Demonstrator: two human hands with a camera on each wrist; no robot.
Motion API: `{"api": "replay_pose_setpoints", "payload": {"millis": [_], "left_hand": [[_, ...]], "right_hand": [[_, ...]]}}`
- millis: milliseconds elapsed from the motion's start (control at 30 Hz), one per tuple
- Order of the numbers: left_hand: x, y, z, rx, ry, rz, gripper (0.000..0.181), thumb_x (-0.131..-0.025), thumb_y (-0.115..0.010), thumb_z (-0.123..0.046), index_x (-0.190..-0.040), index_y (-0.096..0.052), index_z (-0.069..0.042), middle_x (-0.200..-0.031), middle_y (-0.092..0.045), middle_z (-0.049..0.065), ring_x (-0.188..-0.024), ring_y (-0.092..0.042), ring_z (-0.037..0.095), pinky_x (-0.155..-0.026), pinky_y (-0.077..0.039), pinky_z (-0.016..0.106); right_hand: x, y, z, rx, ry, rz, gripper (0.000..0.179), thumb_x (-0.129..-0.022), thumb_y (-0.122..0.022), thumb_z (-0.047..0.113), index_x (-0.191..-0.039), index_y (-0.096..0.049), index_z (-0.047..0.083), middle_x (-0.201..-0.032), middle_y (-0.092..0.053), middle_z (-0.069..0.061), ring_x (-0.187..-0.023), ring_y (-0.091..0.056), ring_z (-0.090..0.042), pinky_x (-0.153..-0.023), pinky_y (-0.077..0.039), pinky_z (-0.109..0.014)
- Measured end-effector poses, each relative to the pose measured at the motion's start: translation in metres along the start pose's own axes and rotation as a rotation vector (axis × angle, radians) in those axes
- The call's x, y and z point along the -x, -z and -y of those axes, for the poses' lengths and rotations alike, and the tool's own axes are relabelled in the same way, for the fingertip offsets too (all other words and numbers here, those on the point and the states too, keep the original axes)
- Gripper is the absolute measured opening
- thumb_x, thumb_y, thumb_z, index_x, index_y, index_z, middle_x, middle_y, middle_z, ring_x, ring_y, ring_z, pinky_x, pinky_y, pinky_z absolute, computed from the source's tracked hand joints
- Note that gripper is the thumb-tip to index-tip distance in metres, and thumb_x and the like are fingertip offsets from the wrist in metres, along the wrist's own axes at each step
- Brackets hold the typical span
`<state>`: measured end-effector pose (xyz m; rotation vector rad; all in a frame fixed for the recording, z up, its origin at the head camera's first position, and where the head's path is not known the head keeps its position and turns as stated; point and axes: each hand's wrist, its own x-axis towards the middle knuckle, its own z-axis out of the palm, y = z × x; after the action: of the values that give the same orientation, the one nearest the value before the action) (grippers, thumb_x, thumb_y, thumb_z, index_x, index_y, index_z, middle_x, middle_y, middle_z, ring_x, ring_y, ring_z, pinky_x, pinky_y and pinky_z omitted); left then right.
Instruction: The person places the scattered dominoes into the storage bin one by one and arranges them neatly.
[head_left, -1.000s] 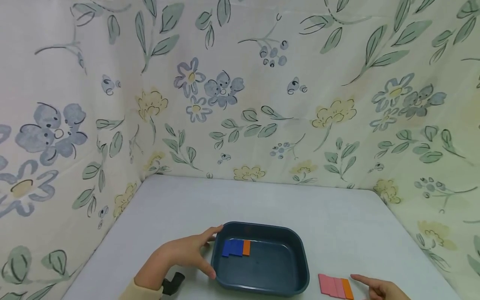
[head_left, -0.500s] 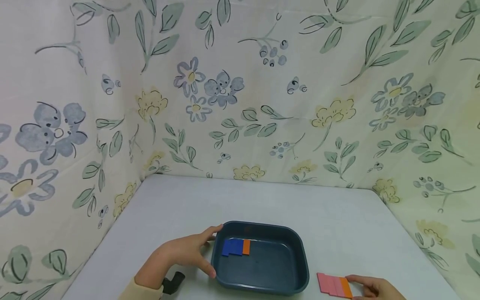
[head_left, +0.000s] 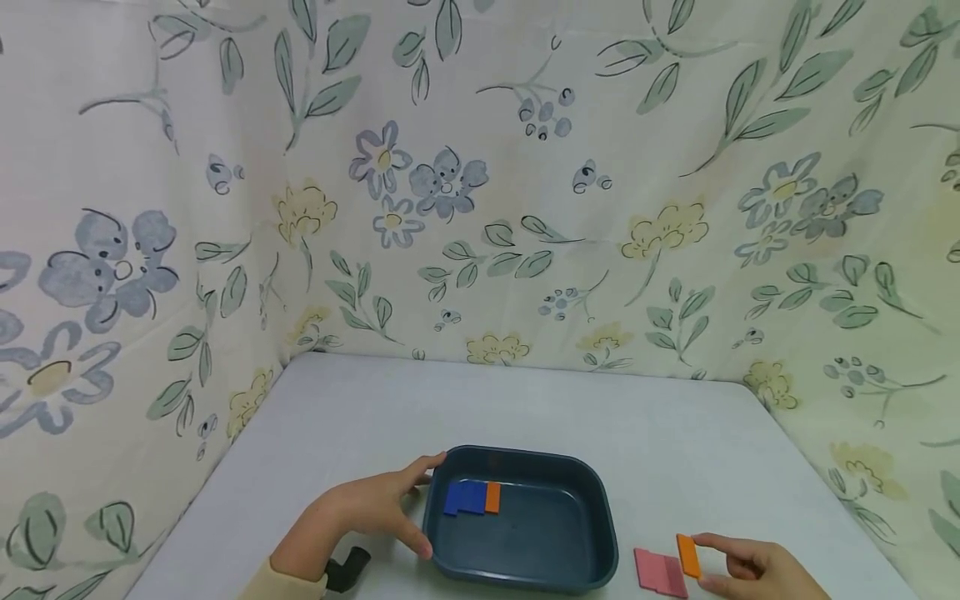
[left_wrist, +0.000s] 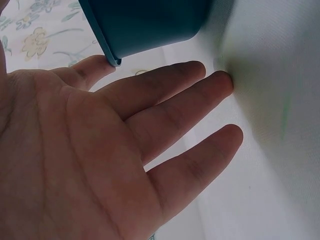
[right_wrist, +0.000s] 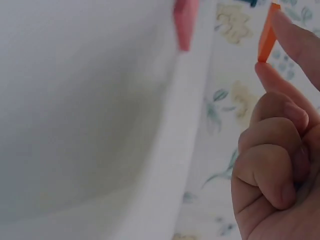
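Note:
My left hand [head_left: 382, 504] rests at the left side of a dark teal tray [head_left: 540, 533], with thumb and forefinger spread along its edge. In the left wrist view a digit touches the tray's rim [left_wrist: 111, 55], and the other fingers [left_wrist: 175, 115] stretch out loosely below it. My right hand [head_left: 757, 571] pinches a thin orange tile [head_left: 687, 557] on edge between thumb and forefinger. Its remaining fingers [right_wrist: 270, 160] are curled, as the right wrist view shows. Beside the held tile, pink tiles [head_left: 660, 573] lie on the table, overlapping or side by side.
Inside the tray, at its left, blue tiles [head_left: 468, 497] lie against another orange tile [head_left: 492, 497]. A black device [head_left: 347, 569] sits by the left wrist. Floral cloth [head_left: 480, 208] hangs behind and at both sides of the white table [head_left: 360, 417].
My right hand has reached the orange tile at the end of the pink row, pinched it and raised it off the table. My left hand and the tray stay put.

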<state>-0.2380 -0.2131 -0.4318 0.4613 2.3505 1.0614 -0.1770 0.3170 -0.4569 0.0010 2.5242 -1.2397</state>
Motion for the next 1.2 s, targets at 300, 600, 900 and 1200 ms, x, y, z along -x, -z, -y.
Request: {"api": "replay_pose_setpoints", "payload": {"millis": [300, 600, 900, 1200], "left_hand": [[0.001, 0.000, 0.002, 0.003, -0.030, 0.011, 0.121, -0.067, -0.095, -0.031, -0.161, -0.019, -0.025, -0.156, -0.038, 0.017, -0.141, -0.036, 0.043, -0.107, -0.029, 0.069], [0.000, -0.002, 0.003, -0.002, -0.013, 0.016, 0.122, -0.067, -0.095, -0.036, -0.161, -0.019, -0.024, -0.155, -0.038, 0.018, -0.141, -0.035, 0.043, -0.105, -0.030, 0.071], [0.000, -0.005, 0.000, -0.013, -0.018, 0.018, 0.122, -0.068, -0.094, -0.037, -0.162, -0.017, -0.023, -0.157, -0.036, 0.017, -0.136, -0.042, 0.043, -0.102, -0.037, 0.067], [0.001, -0.003, -0.002, -0.053, -0.030, 0.025, 0.120, -0.071, -0.092, -0.038, -0.162, -0.016, -0.024, -0.158, -0.035, 0.016, -0.134, -0.046, 0.041, -0.102, -0.039, 0.065]], "right_hand": [[0.008, -0.038, 0.073, 0.062, 0.340, -0.170, 0.047, -0.083, -0.083, 0.024, -0.125, -0.070, 0.006, -0.067, -0.038, 0.004, -0.058, -0.038, -0.007, -0.053, -0.039, -0.024], [-0.017, -0.100, 0.121, 0.065, 0.564, -0.130, 0.040, -0.083, -0.081, 0.037, -0.119, -0.073, 0.019, -0.070, -0.045, 0.006, -0.058, -0.040, -0.004, -0.048, -0.037, -0.022], [-0.045, -0.148, 0.149, 0.170, 0.417, -0.016, 0.049, -0.080, -0.079, 0.053, -0.117, -0.076, 0.021, -0.063, -0.041, 0.010, -0.055, -0.040, -0.007, -0.048, -0.029, -0.023], [-0.066, -0.186, 0.174, 0.353, 0.403, 0.021, 0.047, -0.076, -0.085, 0.047, -0.111, -0.079, 0.016, -0.059, -0.052, 0.013, -0.053, -0.046, -0.006, -0.048, -0.035, -0.022]]}}
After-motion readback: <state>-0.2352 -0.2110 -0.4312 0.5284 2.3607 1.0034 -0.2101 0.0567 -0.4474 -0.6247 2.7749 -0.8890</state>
